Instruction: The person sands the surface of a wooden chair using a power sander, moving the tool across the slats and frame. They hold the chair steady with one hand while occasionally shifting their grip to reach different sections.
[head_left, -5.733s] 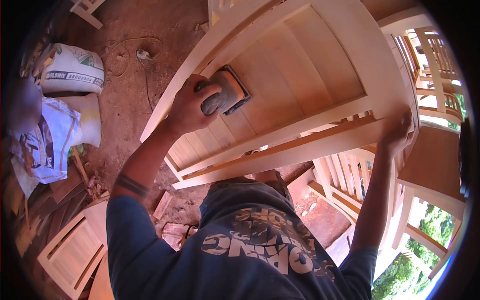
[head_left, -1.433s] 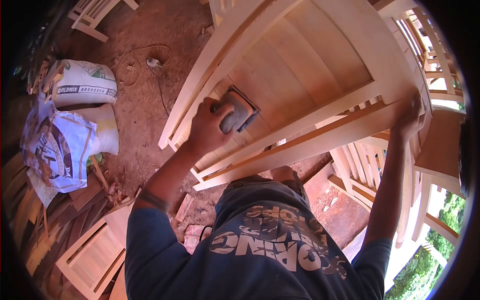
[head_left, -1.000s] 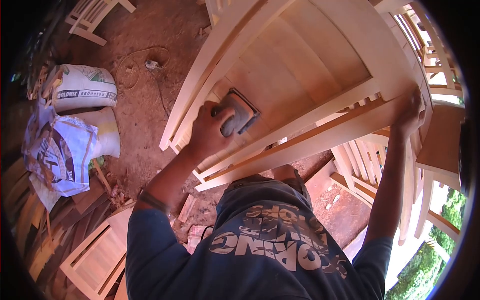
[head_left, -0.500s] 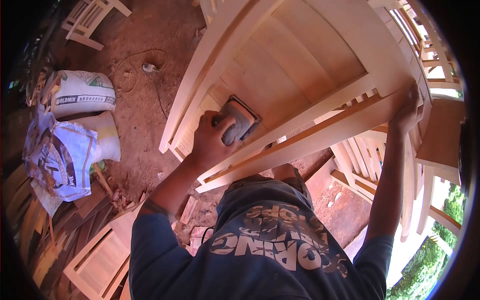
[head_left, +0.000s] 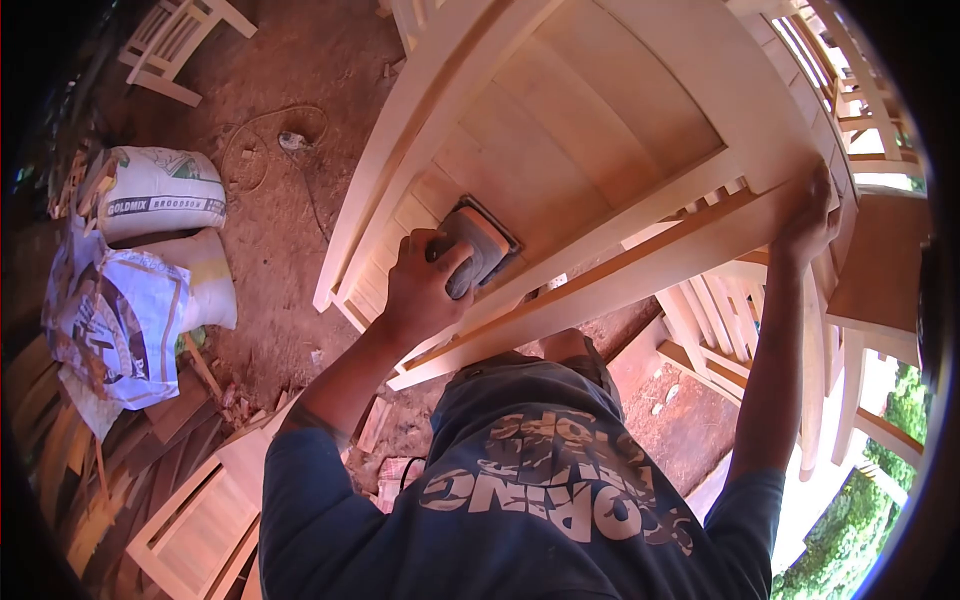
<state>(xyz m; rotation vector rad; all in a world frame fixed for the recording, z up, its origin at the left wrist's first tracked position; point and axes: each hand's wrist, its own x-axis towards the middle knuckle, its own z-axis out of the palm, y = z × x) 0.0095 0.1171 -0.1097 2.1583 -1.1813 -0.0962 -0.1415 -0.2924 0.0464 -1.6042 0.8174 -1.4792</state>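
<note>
My left hand (head_left: 425, 285) is closed around a grey and orange palm sander (head_left: 484, 240). The sander's square pad lies flat on the recessed face of a pale wooden panel (head_left: 590, 110), close to its lower rail. This panel is a large framed piece, tilted in front of me, with a slatted gap along its near side. At the right end, my right hand (head_left: 808, 222) grips the edge of the wooden frame (head_left: 765, 195); its fingers are partly hidden there.
Stuffed sacks (head_left: 165, 190) and a crumpled white bag (head_left: 120, 320) lie at the left. A cord (head_left: 265, 125) runs over the dirt floor (head_left: 265, 230). Slatted wooden pieces (head_left: 185, 45) stand around, with planks (head_left: 180, 430) and another panel (head_left: 200, 530) at lower left.
The view has shifted slightly. My left hand and the sander have barely moved on the panel, and my right hand keeps its place on the frame.
</note>
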